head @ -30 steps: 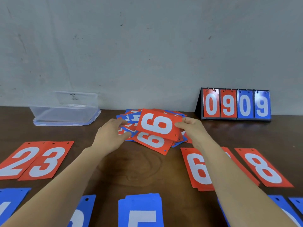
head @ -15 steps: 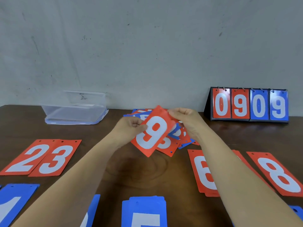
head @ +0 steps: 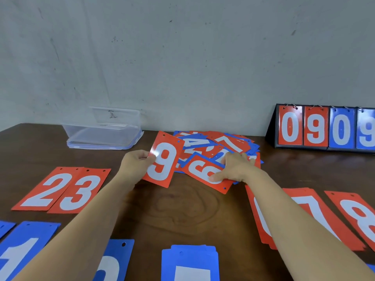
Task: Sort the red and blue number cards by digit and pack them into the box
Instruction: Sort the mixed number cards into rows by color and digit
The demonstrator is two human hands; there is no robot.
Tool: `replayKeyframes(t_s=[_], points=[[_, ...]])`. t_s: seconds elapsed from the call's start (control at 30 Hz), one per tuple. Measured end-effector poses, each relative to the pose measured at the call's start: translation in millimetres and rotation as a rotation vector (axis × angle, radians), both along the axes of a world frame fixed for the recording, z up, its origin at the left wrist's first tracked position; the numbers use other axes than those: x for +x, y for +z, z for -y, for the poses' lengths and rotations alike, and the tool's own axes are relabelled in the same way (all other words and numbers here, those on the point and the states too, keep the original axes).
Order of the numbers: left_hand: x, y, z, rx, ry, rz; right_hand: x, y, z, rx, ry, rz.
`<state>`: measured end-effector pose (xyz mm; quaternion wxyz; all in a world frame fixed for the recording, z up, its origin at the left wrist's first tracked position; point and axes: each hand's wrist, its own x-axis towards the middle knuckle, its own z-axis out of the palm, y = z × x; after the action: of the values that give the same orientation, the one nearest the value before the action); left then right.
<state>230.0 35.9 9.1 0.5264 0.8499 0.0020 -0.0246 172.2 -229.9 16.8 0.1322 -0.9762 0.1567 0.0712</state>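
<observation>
My left hand [head: 135, 163] pinches the left edge of a red 9 card [head: 164, 161], held upright just above the table. My right hand [head: 233, 168] lies on the mixed pile of red and blue cards [head: 219, 148], with thumb and fingers on a red card [head: 204, 173] at the pile's near edge. Sorted red cards lie flat: 2 [head: 47, 189] and 3 [head: 81, 191] on the left, 6 [head: 261, 216], 7 [head: 316, 211] and 8 [head: 357, 216] on the right. Blue cards 1 [head: 22, 252] and 5 [head: 189, 264] lie along the near edge. The clear plastic box [head: 103, 128] stands at the back left.
A black flip scoreboard [head: 324, 128] reading 0909 stands at the back right against the wall. Another blue card [head: 113, 262] lies between the blue 1 and 5. Bare brown tabletop [head: 182, 207] shows between my forearms.
The red 9 card passed from both hands to my left hand alone and moved left. My right hand let go and went down onto the pile.
</observation>
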Motion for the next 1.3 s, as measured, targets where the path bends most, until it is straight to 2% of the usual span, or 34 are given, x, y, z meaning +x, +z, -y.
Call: replayKeyframes(t_s=[0.17, 0.23, 0.4, 0.47, 0.57, 0.77, 0.87, 0.97, 1.07, 1.17, 1.3], points=[[-0.7, 2.5, -1.1, 0.001, -0.025, 0.017, -4.4, -0.6, 3.3, 0.09, -0.001, 0.071], [-0.3, 3.6, -1.5, -0.007, -0.03, 0.024, -7.1, 1.8, 8.3, 0.296, -0.031, 0.176], [-0.6, 7.1, -0.8, -0.089, -0.038, 0.045, -22.8, 23.2, 19.8, 0.991, -0.222, 0.604], [-0.7, 8.4, 0.1, -0.108, -0.041, 0.063, -26.6, 25.8, 23.1, 1.159, -0.277, 0.691], [-3.1, 11.3, 3.5, -0.124, -0.049, 0.082, -29.6, 26.4, 23.8, 1.298, -0.341, 0.734], [-19.1, 15.4, 24.7, -0.186, -0.18, 0.065, -23.8, 32.6, -4.6, 1.352, -0.174, 0.663], [-26.6, 14.4, 40.1, -0.21, -0.269, 0.001, -15.7, 33.8, -25.1, 1.27, -0.11, 0.641], [-26.6, 16.1, 42.5, -0.305, -0.267, -0.072, -7.5, 33.1, -34.4, 1.163, -0.082, 0.606], [-26.4, 19.2, 37.1, -0.292, -0.304, -0.032, -0.1, 33.2, -41.1, 1.081, -0.073, 0.596], [-25.5, 19.2, 35.5, -0.244, -0.253, 0.046, 3.3, 34.4, -45.3, 1.081, -0.062, 0.581], [-16.8, 18.2, 28.2, -0.343, -0.092, 0.05, 4.7, 28.9, -39.0, 1.19, -0.075, 0.469]])
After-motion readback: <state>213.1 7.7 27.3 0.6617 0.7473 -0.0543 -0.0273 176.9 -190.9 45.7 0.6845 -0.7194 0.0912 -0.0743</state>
